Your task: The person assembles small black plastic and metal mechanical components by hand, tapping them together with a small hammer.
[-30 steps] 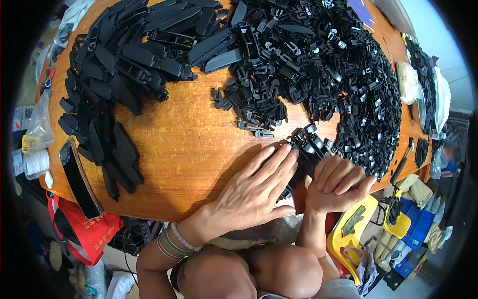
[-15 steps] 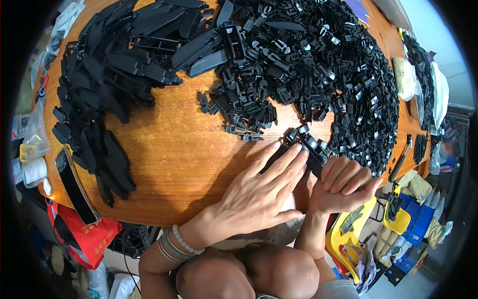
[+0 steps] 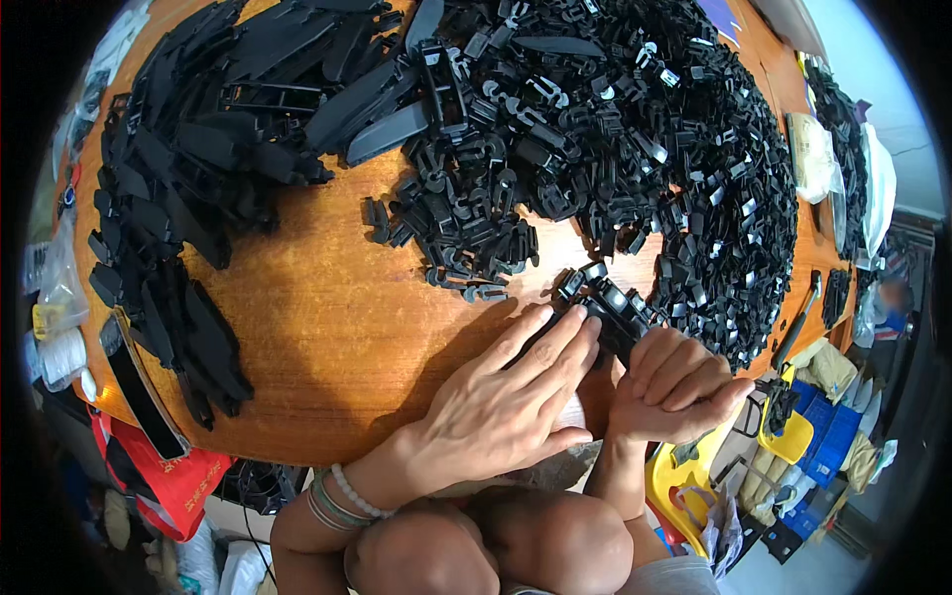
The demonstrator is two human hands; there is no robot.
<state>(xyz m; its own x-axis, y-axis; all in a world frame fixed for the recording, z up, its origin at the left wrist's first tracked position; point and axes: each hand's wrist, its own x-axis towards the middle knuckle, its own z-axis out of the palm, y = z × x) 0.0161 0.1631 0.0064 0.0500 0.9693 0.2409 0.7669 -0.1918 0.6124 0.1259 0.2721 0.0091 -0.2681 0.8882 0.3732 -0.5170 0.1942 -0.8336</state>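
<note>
At the near edge of the table, a long black plastic part (image 3: 617, 309) with shiny raised pieces lies aslant between my hands. My left hand (image 3: 506, 397) rests flat over its left side, fingers stretched forward and fingertips touching it. The lower end of the part runs into the curled fingers of my right hand (image 3: 679, 387), which is closed like a fist with the thumb pointing right. What lies under my left palm and inside the right fist is hidden. Just beyond the part spreads a big heap of small black plastic clips (image 3: 575, 129).
Long black plastic covers (image 3: 213, 139) are piled at the left of the wooden table (image 3: 327, 327). A dark flat strip (image 3: 144, 392) lies at the left edge, above a red bag (image 3: 164, 476). A black-handled tool (image 3: 798, 322) lies at the right edge, near a yellow chair (image 3: 684, 496).
The view has shifted a little, so the piles appear farther left. Both hands stay on the black plastic part, in nearly the same pose.
</note>
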